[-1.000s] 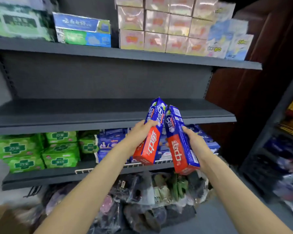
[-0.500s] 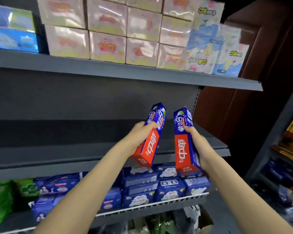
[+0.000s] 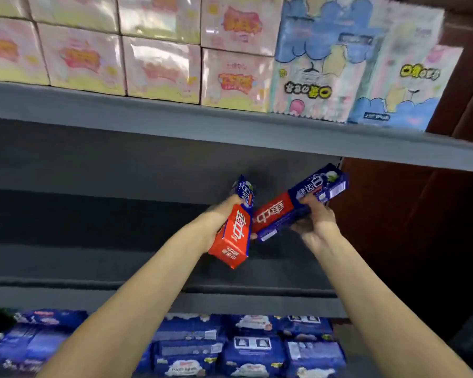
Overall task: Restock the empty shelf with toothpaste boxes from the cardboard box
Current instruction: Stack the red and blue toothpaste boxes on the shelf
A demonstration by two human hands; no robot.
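Boxes are changing attitude as we are lifting them toward the empty shelf (image 3: 93,266). Half a second ago both stood nearly upright side by side; now our right hand (image 3: 313,218) is gripping the right toothpaste box (image 3: 298,203) with fingers curled round it and tipping it over toward flat, its far end pointing up and right. Our left hand (image 3: 216,222) is gripping the left toothpaste box (image 3: 236,230), which is staying steep. Their near ends are almost touching. We are judging that the right box is being readied to lie on the shelf board first. Pink packs (image 3: 159,66) are sitting on the shelf above, blue packs (image 3: 257,347) below.
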